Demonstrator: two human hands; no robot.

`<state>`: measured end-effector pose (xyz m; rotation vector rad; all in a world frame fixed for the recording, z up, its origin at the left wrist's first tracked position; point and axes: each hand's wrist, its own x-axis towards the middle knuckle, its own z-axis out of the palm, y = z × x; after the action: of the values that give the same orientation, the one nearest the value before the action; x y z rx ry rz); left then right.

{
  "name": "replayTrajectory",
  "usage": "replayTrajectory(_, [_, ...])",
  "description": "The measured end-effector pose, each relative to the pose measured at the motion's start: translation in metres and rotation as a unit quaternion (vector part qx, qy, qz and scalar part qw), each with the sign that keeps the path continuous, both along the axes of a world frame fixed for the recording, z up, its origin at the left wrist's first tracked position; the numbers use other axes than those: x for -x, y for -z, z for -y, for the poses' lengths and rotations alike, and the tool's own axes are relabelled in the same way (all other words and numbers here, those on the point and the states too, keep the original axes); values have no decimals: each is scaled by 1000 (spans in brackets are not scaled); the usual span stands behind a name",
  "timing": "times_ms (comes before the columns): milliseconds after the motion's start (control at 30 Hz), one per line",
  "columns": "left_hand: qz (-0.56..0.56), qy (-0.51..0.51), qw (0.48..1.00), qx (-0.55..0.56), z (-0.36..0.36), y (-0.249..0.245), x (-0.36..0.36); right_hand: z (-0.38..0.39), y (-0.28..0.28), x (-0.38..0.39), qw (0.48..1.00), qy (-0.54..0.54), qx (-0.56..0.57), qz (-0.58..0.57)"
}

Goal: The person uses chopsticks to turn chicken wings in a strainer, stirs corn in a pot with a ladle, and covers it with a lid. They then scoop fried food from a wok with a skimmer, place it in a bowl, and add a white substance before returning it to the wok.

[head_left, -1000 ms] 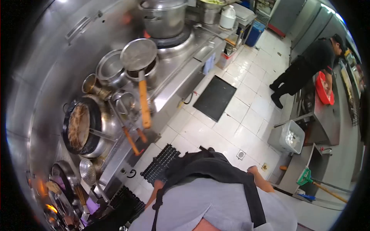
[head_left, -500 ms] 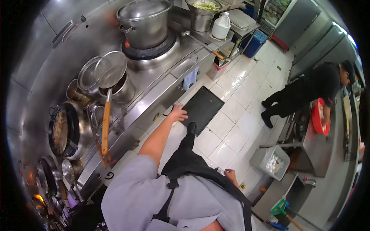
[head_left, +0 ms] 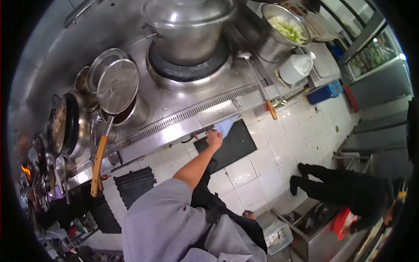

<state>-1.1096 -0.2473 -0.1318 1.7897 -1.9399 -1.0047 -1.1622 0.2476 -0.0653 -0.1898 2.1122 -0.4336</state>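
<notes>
My left hand [head_left: 214,139] reaches out to the front edge of the steel stove [head_left: 174,131]. Its fingers are curled at the lower end of a light blue cloth [head_left: 225,125] hanging there; what lies inside them is hidden. Low by my right side, my right hand [head_left: 249,215] shows only in part past the black apron [head_left: 244,227], and its fingers are hard to make out. A large lidded pot [head_left: 187,37] stands on the burner [head_left: 190,65] above my left hand. Beneath that hand, a dark mat [head_left: 233,148] lies on the tiles.
A wooden-handled strainer [head_left: 118,87] rests over a pot at left, its handle jutting past the stove edge. A long ladle [head_left: 257,83], a white jug [head_left: 297,68] and a colander of cut vegetables [head_left: 286,28] are at right. A co-worker [head_left: 349,187] bends over a red basin [head_left: 342,222].
My left hand has moved from above the floor mat to the cloth at the stove front, its fingers curling. The view has turned toward the stove. The co-worker still leans over the red basin.
</notes>
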Motion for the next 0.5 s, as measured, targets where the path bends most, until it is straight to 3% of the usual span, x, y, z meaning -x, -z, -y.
replayTrajectory(33, [-30, 36, 999, 0, 1, 24, -6, 27, 6, 14, 997, 71, 5, 35])
replayTrajectory(100, [-143, 38, 987, -55, -2, -12, -18, 86, 35, 51, 996, -39, 81, -14])
replayTrajectory(133, [-169, 40, 983, -59, -2, -13, -22, 101, 91, 75, 967, -175, 152, -106])
replayTrajectory(167, [-218, 20, 971, -99, -3, -7, -22, 145, 84, 89, 938, -241, 207, -134])
replayTrajectory(200, [-267, -9, 954, -133, -5, -2, -22, 191, 66, 97, 926, -243, 259, -125])
replayTrajectory(233, [-321, -17, 919, -226, -4, -11, -24, 230, 84, 111, 922, -256, 271, -101])
replayTrajectory(267, [-379, -30, 872, -309, -4, -19, -22, 267, 107, 121, 926, -223, 301, -34])
replayTrajectory(300, [-482, -58, 805, -341, -6, 13, -13, 317, 41, 107, 948, -104, 286, 94])
replayTrajectory(333, [-520, -107, 766, -362, -9, -29, -10, 353, 5, 100, 952, -84, 254, 147])
replayTrajectory(400, [-583, -164, 694, -390, -13, -74, 2, 408, -28, 87, 881, 31, 304, 360])
replayTrajectory(467, [-572, -215, 689, -389, -18, -93, 9, 445, 3, 89, 862, -25, 308, 401])
replayTrajectory(500, [-572, -235, 700, -357, -21, -93, 15, 455, 6, 75, 866, -37, 392, 307])
